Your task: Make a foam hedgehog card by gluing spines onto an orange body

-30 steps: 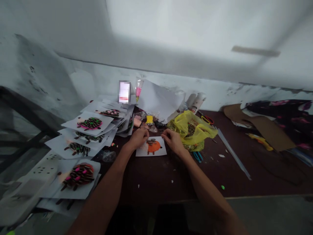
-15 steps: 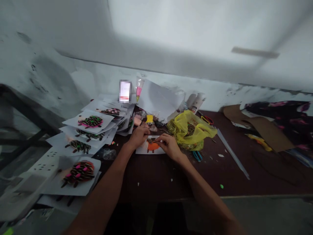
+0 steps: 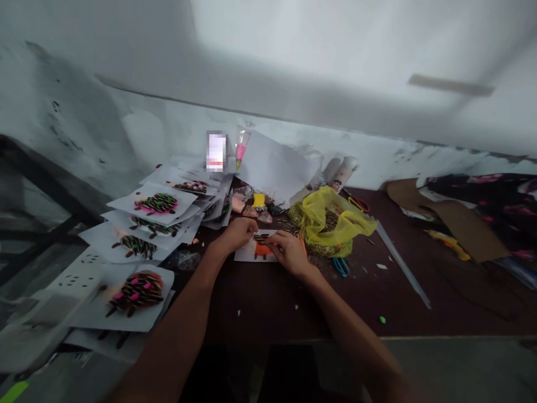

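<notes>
A small white card [image 3: 247,256] lies on the dark table, bearing an orange shape [image 3: 263,249] with brown feet and a few dark striped pieces across its top. My left hand [image 3: 240,234] rests at the card's upper left edge, fingers curled together; what they grip, if anything, is hidden. Over the right side of the card, my right hand [image 3: 290,252] pinches with its fingertips against the orange shape. Anything between those fingertips is too small to make out. Just beyond that hand sits a yellow plastic bag [image 3: 348,221] holding many similar striped pieces.
Finished-looking hedgehog cards [image 3: 157,202] are piled on the left. Clay lumps in bags, including a yellow one [image 3: 259,200], lie behind the hands. Blue-handled scissors [image 3: 340,267], a clear strip [image 3: 405,266] and brown cardboard [image 3: 461,226] are on the right. A lit phone [image 3: 216,151] stands at the back.
The view has shifted slightly. Both hands stay at the card, with the right fingertips still pinched over the orange shape and only small finger movements.
</notes>
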